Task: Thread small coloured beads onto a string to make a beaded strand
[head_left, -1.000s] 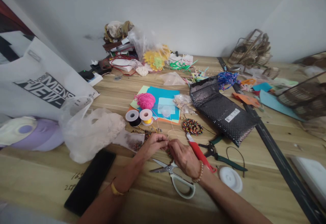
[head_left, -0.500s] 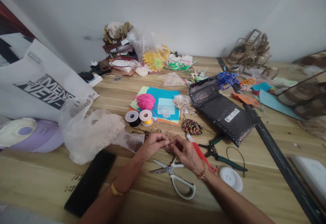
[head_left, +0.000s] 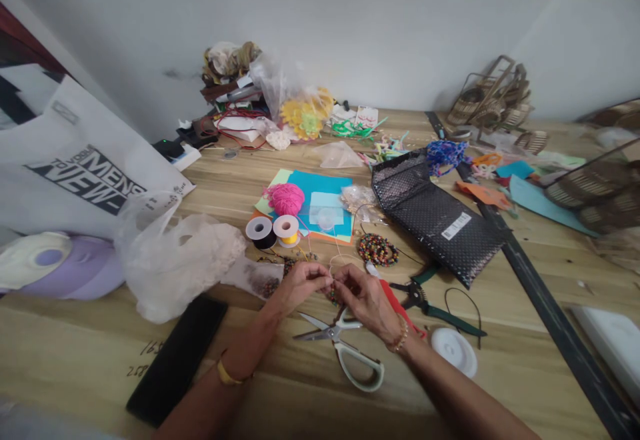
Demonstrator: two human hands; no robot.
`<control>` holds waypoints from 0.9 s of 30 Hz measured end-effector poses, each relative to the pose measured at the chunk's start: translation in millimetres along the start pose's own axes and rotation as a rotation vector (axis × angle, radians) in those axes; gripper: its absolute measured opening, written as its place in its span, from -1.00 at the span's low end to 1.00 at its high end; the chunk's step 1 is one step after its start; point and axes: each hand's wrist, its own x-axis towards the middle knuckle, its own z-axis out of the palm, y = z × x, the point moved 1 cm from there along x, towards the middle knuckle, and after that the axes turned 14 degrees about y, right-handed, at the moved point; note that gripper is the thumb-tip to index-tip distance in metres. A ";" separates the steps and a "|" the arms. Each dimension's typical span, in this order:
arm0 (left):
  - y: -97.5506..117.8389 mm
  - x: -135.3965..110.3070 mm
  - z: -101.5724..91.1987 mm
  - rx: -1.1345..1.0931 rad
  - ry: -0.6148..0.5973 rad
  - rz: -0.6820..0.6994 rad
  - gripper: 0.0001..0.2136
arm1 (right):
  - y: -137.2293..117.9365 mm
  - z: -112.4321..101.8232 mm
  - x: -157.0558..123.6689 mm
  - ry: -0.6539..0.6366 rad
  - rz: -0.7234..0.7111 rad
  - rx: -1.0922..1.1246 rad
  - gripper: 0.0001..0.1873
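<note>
My left hand (head_left: pixel 306 282) and my right hand (head_left: pixel 359 293) meet fingertip to fingertip over the table. Both are closed in a pinch on a thin pale cord (head_left: pixel 336 261), which loops up between them. Small coloured beads (head_left: pixel 333 297) show just under the fingers; whether they are strung on this cord I cannot tell. Below the hands lie open scissors (head_left: pixel 334 333) with pale handles. A coil of multicoloured beads (head_left: pixel 377 250) rests beyond my right hand. A plastic bag of beads (head_left: pixel 265 283) is beside my left hand.
Spools of black thread (head_left: pixel 261 232) and yellow thread (head_left: pixel 287 231) stand near pink yarn (head_left: pixel 285 199) on coloured paper (head_left: pixel 345 184). Rightward are green-handled pliers (head_left: pixel 425 303), a black bubble mailer (head_left: pixel 440 217) and a white spool (head_left: pixel 453 352). A black case (head_left: pixel 177 360) lies left.
</note>
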 end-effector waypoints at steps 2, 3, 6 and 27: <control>0.5 -0.3 -0.1 0.006 -0.005 0.013 -0.82 | -2.0 -0.8 0.2 0.001 -0.024 -0.029 -0.88; 0.6 -0.5 -0.2 0.012 -0.006 0.018 -0.83 | -3.0 -1.2 0.4 -0.004 -0.032 -0.041 -0.86; 0.2 -0.4 -0.4 0.033 -0.007 0.027 -0.84 | -4.9 -2.0 0.8 -0.024 -0.049 -0.070 -0.84; 0.6 -1.2 0.2 0.018 0.049 -0.009 -0.84 | -2.0 5.2 -8.1 0.028 -0.199 -0.211 -0.83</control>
